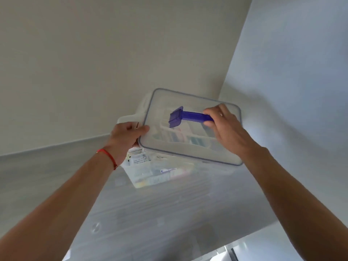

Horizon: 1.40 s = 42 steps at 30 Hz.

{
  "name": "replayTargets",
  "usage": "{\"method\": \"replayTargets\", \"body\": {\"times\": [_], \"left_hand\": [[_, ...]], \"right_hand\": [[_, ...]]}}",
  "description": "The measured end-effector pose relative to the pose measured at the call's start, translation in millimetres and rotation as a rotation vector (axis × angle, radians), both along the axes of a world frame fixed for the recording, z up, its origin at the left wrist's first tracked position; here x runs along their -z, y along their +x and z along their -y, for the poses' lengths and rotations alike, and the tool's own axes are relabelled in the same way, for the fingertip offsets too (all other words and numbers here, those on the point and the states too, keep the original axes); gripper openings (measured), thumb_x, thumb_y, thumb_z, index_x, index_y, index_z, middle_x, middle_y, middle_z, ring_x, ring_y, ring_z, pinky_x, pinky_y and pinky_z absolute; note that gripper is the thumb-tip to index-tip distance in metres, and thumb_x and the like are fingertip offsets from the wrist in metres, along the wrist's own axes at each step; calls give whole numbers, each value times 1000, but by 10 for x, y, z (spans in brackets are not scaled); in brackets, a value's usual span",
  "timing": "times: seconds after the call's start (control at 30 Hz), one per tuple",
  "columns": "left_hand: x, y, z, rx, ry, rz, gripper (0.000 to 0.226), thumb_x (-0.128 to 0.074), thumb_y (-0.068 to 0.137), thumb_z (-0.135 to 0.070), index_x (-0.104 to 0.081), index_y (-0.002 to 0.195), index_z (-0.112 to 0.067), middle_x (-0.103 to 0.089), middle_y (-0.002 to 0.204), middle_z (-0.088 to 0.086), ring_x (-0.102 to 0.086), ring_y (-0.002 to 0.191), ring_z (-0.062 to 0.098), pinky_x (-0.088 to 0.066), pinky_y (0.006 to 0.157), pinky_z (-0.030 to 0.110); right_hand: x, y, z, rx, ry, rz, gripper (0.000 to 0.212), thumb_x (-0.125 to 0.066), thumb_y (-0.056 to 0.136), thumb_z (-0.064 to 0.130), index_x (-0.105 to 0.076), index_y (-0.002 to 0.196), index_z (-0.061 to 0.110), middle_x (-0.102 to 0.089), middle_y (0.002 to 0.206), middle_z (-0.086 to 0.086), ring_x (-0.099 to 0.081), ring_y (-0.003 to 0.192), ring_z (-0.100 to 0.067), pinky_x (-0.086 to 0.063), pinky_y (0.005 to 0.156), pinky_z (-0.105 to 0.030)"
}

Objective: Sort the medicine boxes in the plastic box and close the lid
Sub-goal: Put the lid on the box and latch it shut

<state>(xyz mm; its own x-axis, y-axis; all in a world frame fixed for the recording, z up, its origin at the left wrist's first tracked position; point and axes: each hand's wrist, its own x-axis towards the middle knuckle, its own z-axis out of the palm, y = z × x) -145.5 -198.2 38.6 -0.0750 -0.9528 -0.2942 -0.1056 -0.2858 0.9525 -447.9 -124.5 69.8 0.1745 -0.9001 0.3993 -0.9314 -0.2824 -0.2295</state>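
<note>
— Clear plastic, all of it: a translucent rectangular lid with a blue-grey rim seal (pixel 190 136) was held over the clear plastic storage box (pixel 156 174), tilted and shifted toward the right, so the box's near left corner showed uncovered.

— Who had hold of what?

— The right hand (pixel 224 130) had its fingers curled round the dark blue plastic carry handle (pixel 190 116) on top of the lid, at the handle's right end. The left hand (pixel 126 137) pinched the lid's left edge, thumb on top, the other fingers tucked underneath; a thin red string bracelet (pixel 110 157) circled that wrist.

— And the medicine boxes?

— The small printed cardboard medicine boxes (pixel 138 157) sat inside the storage box, some upright in the open corner, others showing blurred through the lid and the front wall. I couldn't read any labels.

— Where did the box stand?

— On a pale grey wood-grain table (pixel 169 213), pushed near the corner where a cream wall (pixel 94 53) met a bluish-white wall (pixel 291 72).
</note>
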Motion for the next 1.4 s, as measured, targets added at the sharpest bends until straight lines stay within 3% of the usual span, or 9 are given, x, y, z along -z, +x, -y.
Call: {"method": "replayTargets", "body": {"times": [0.17, 0.33, 0.53, 0.63, 0.73, 0.83, 0.93, 1.17, 1.4], "left_hand": [[339, 422, -131, -180, -114, 419, 48, -80, 75, -43, -43, 56, -19, -42, 43, -14, -41, 46, 11, -37, 43, 21], [557, 548, -274, -253, -92, 719, 44, -65, 82, -55, -61, 96, -13, -63, 101, 10, -60, 98, 34, -51, 85, 41], [623, 523, -277, -277, 26, 577, 46, -62, 85, -46, -60, 81, 0, -64, 74, 13, -68, 77, 37, -60, 68, 44], [627, 513, -289, -296, 71, 399, 32, -63, 84, -42, -62, 83, -10, -68, 80, 12, -70, 73, 26, -63, 60, 38], [594, 488, -209, -338, 111, 292, 18, -66, 85, -29, -60, 96, -17, -71, 98, 11, -70, 77, 21, -60, 56, 32], [528, 451, -133, -327, 125, 338, 48, -60, 83, -24, -43, 127, -34, -63, 111, 6, -66, 95, 29, -62, 73, 43], [493, 419, -137, -274, 113, 430, 70, -54, 84, -24, -27, 147, -41, -57, 116, 5, -63, 102, 33, -59, 85, 52], [457, 427, 26, -171, 198, 427, 71, -54, 93, -5, -27, 150, -39, -54, 102, -6, -60, 76, 13, -54, 40, 28], [418, 449, 121, -117, 185, 392, 75, -54, 92, 2, -30, 151, -38, -57, 104, -1, -59, 78, 11, -50, 51, 26]], "right_hand": [[114, 310, 619, -189, 143, -29, 24, -54, 104, 17, -60, 127, 10, -51, 116, -11, -60, 90, -31, -52, 82, -51], [380, 578, 924, -268, 210, -47, 24, -55, 104, 17, -61, 126, 10, -51, 114, -11, -61, 91, -32, -53, 81, -51], [589, 597, 923, -299, 196, 25, 31, -54, 104, 18, -61, 133, 10, -55, 129, -10, -60, 114, -30, -49, 97, -48], [709, 456, 931, 40, 180, 56, 41, -47, 105, 26, -52, 143, 12, -53, 142, -14, -50, 133, -35, -44, 104, -52], [818, 280, 902, 330, 428, 264, 50, -37, 107, 27, -31, 152, 6, -47, 142, -26, -44, 131, -43, -41, 100, -48], [891, 209, 878, 276, 514, 435, 55, -30, 109, 30, -18, 159, 9, -49, 143, -26, -43, 134, -38, -37, 93, -40], [917, 198, 863, 274, 500, 466, 58, -30, 110, 31, -14, 161, 10, -39, 157, -19, -39, 142, -35, -36, 106, -43], [946, 152, 861, 255, 516, 491, 60, -29, 110, 35, -12, 163, 12, -26, 168, -12, -29, 152, -30, -28, 119, -42], [923, 140, 912, 261, 513, 540, 62, -32, 107, 38, -13, 163, 16, -28, 167, -9, -32, 151, -28, -27, 118, -39]]}}
